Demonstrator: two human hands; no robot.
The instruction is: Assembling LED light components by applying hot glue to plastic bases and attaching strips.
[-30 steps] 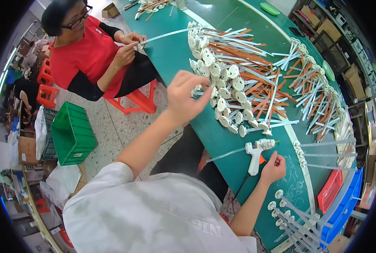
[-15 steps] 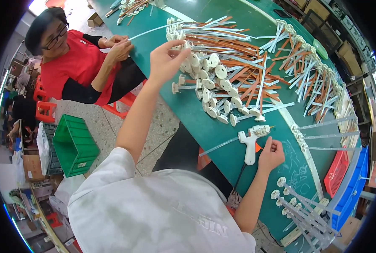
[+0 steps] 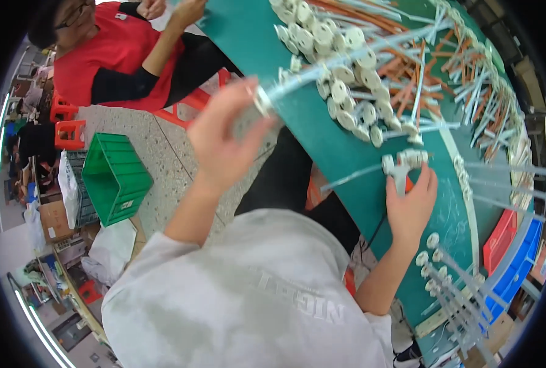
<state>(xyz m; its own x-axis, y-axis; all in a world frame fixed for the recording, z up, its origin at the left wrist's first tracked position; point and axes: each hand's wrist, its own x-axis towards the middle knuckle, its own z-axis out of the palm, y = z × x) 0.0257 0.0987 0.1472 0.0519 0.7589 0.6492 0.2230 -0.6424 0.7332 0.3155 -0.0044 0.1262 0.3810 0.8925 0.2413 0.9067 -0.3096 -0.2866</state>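
Note:
My left hand point(image 3: 221, 144), blurred by motion, is raised over the table's near edge. Its fingers hold a long pale strip point(image 3: 346, 60) by the white round disc point(image 3: 263, 102) at its end. The strip slants up and right across a pile of white discs point(image 3: 340, 93) with white and brown strips. On the green tabletop, my right hand point(image 3: 411, 205) has its thumb and fingers around the handle of a white glue gun point(image 3: 401, 167). A clear glue stick point(image 3: 356, 176) pokes out of the gun's back, and a dark cord trails from its handle.
At the right are disc-ended clear strips point(image 3: 457, 288), a red basket point(image 3: 500, 242) and a blue tray point(image 3: 521, 260). More strips lie along a curved edge point(image 3: 493, 80). A co-worker in red point(image 3: 123, 58) sits at the upper left, above a green crate point(image 3: 117, 178) on the floor.
My left hand has drawn back from the pile toward my body with a disc-ended strip. My right hand has opened from a loose curl and closed on the glue gun. The view has shifted.

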